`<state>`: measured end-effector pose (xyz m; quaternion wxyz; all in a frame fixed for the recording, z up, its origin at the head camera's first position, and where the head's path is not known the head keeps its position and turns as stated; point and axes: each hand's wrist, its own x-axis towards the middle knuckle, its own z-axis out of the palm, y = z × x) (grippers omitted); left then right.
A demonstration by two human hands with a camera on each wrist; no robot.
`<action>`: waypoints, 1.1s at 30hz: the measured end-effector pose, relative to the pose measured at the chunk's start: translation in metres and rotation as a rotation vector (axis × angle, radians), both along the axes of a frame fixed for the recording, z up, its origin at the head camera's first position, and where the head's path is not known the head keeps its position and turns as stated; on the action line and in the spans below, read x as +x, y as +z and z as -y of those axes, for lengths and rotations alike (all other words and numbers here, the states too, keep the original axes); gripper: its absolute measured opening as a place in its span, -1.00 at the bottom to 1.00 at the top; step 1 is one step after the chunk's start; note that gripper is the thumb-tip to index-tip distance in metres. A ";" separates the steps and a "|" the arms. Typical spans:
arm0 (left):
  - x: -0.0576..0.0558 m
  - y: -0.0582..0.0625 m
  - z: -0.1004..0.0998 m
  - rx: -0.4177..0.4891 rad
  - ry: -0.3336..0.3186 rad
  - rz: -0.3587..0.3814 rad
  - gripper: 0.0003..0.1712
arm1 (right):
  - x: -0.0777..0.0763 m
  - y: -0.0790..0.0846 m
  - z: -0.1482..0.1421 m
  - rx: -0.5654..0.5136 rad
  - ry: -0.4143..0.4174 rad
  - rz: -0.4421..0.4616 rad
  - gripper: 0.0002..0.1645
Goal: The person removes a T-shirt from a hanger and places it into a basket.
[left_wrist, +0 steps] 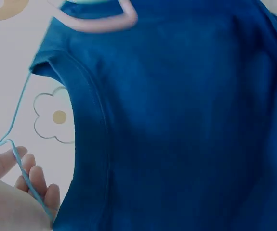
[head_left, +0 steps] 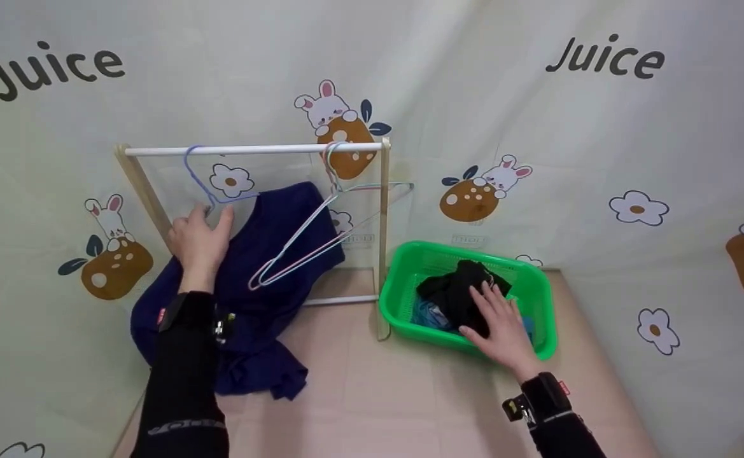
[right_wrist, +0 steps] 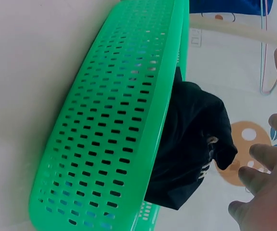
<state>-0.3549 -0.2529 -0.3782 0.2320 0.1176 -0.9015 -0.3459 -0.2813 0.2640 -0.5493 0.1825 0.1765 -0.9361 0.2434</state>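
Observation:
A navy blue shirt (head_left: 270, 254) hangs on a blue wire hanger (head_left: 198, 177), which is hooked over the white rod of a small rack. My left hand (head_left: 201, 242) is at the hanger, just below its hook, with thumb and fingers apart. In the left wrist view, the hanger wire (left_wrist: 20, 166) crosses in front of loosely bent fingers beside the shirt's neckline (left_wrist: 87, 115). My right hand (head_left: 499, 327) is over a green basket (head_left: 403, 273), fingers spread, near a bunched black garment (head_left: 464, 289). The right wrist view shows the hand (right_wrist: 273, 178) apart from the black cloth (right_wrist: 191, 139).
Pink and pale wire hangers (head_left: 295, 242) hang at the right end of the rod (head_left: 257, 150). The rack's wooden post (head_left: 384, 235) stands close to the basket. Blue cloth (head_left: 432, 315) lies under the black garment. A printed curtain (head_left: 473, 114) covers the walls.

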 end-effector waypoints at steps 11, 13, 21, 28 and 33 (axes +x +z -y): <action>0.002 0.015 -0.023 0.119 0.012 -0.169 -0.40 | 0.003 -0.001 0.011 0.005 0.060 -0.064 -0.05; 0.002 0.016 -0.026 0.120 0.035 -0.218 -0.46 | 0.003 -0.001 0.013 0.001 0.063 -0.085 -0.05; 0.010 -0.008 -0.023 0.114 0.141 -0.239 -0.60 | 0.006 -0.002 0.021 -0.019 0.095 -0.071 -0.05; 0.013 -0.037 -0.016 0.078 0.114 -0.288 -0.71 | 0.009 -0.001 0.028 -0.022 0.124 -0.063 -0.05; 0.019 -0.055 -0.012 0.083 0.109 -0.277 -0.71 | 0.011 -0.002 0.033 -0.019 0.146 -0.061 -0.06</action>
